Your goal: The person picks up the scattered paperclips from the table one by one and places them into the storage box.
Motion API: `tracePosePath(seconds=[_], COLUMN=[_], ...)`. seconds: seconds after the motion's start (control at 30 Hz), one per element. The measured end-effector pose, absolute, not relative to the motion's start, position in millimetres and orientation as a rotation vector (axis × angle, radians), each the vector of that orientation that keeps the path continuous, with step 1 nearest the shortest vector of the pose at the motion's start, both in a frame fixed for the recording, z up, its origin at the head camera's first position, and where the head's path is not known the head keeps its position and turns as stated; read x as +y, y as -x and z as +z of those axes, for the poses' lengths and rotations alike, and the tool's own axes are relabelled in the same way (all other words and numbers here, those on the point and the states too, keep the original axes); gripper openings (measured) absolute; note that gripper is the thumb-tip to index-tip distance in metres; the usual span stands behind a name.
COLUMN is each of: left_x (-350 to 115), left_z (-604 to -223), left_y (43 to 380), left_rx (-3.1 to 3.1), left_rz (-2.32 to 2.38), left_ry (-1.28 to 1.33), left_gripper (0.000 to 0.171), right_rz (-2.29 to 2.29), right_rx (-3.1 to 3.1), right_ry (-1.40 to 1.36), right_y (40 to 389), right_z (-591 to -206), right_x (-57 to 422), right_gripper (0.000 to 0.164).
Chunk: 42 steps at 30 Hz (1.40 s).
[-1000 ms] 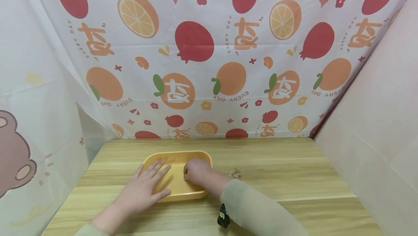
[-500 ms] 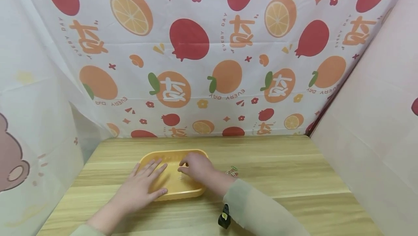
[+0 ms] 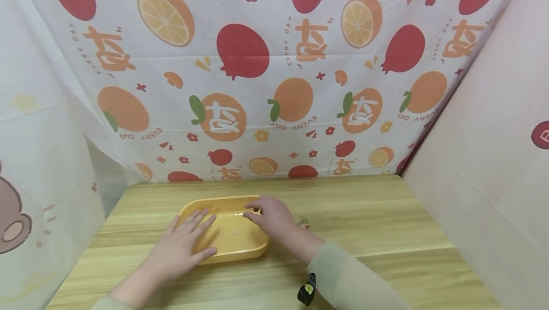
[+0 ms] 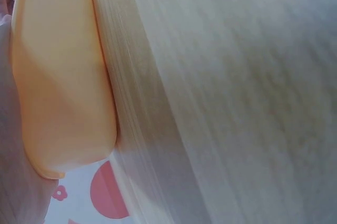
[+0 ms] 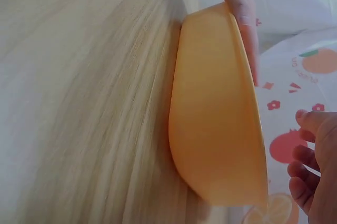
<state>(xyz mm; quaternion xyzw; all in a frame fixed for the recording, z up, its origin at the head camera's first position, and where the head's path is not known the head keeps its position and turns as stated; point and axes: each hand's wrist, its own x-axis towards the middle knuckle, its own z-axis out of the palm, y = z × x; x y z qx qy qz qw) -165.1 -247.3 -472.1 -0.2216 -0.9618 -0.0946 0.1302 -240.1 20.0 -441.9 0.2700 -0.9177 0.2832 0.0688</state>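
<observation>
A yellow plastic tray point(image 3: 223, 253) sits on the table. My left hand point(image 3: 177, 248) lies across its left end, fingers spread over the inside and thumb on the near rim. My right hand point(image 3: 274, 217) hovers over the tray's right end. Its thumb and index finger stand apart with nothing between them, and in the right wrist view the other fingers curl loosely. On the tray floor lie small pale paper clips point(image 3: 235, 233). A little pile of coloured paper clips point(image 3: 302, 224), green, red and pale, lies on the table just right of the tray, partly behind my right hand.
The wood-grain table point(image 3: 364, 224) reaches back to a fruit-print cloth point(image 3: 291, 100). Pale cloth walls stand at the left point(image 3: 51, 148) and right point(image 3: 480, 167). A black strap fitting point(image 3: 307, 291) hangs below my right sleeve.
My right hand has lifted from the tray floor and moved up and right, thumb and finger parting. The pale clips now show on the tray floor. The left hand stays on the tray.
</observation>
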Motion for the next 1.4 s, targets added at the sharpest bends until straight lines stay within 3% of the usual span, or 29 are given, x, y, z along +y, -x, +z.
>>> tracePosePath(seconds=[0.37,0.87,1.4], left_x=[-248.3,-248.8,-249.6], left_z=[-474.5,-475.9,-477.3], left_y=[166.6,168.9,168.8], left_rx=[-2.77,-2.775,-2.784], left_rz=[-0.242,-0.233,-0.23], left_ry=[0.655,0.654,0.642], left_gripper=[0.077,0.079,0.079], right_rz=[1.067,1.062,0.917], right_rx=[-2.7,-2.754,-2.876], right_ry=[-0.605,-0.394,-0.347], right_y=[241.3,246.7,254.9], right_z=[-452.4,-497.8,-503.4], right_x=[75.2,165.7,172.8], right_gripper=[0.026,0.021,0.016])
